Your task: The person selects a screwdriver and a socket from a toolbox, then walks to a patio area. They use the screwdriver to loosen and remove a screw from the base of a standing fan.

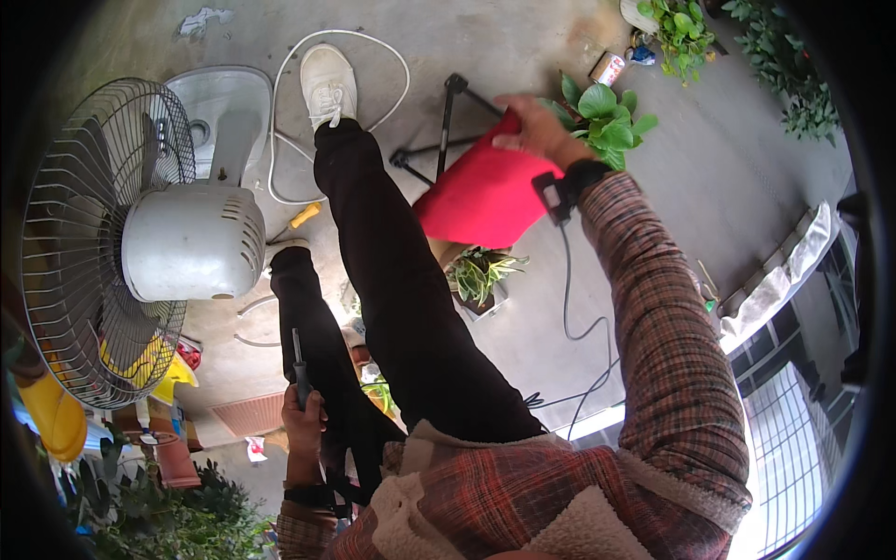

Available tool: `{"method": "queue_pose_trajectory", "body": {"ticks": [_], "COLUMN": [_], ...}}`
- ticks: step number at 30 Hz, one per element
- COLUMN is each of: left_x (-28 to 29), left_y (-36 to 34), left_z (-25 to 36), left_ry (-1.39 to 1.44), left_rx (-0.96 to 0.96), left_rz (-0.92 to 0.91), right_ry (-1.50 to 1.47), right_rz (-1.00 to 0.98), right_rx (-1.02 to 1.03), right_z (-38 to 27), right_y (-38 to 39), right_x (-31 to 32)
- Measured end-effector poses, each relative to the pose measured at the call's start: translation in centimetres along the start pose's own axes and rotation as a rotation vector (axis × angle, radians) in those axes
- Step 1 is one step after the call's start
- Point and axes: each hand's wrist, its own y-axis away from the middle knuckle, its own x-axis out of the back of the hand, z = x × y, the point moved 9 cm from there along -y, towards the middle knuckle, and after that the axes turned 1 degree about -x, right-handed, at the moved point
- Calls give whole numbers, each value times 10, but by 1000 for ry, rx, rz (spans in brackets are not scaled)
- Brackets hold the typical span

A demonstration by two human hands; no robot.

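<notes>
My left hand is closed around the dark handle of a screwdriver, its thin shaft pointing away from me beside my leg. Farther out on the right, my right hand grips the upper edge of a red folding stool. The fabric seat is tilted, and its black legs stick out to the left; part of the frame is hidden behind the seat. A grey pedestal fan with a wire cage stands at left, nearest to my left hand.
A yellow-handled screwdriver lies on the concrete floor near my feet. A white cable loops around my shoe. Potted plants stand close to the stool. A drink can lies beyond it. A dark cord hangs from my right wrist.
</notes>
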Motion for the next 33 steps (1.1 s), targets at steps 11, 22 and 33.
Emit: {"method": "queue_pose_trajectory", "body": {"ticks": [11,22,33], "left_x": [28,53,19], "left_y": [-3,-7,-36], "left_z": [21,29,82], "left_ry": [-159,-77,153], "left_rx": [-160,-197,-278], "left_rz": [17,24,-111], "right_ry": [22,-63,-172], "right_rz": [644,482,165], "right_rx": [-402,-104,306], "right_z": [-54,-13,-76], "right_y": [75,24,6], "right_x": [-109,-8,-34]}}
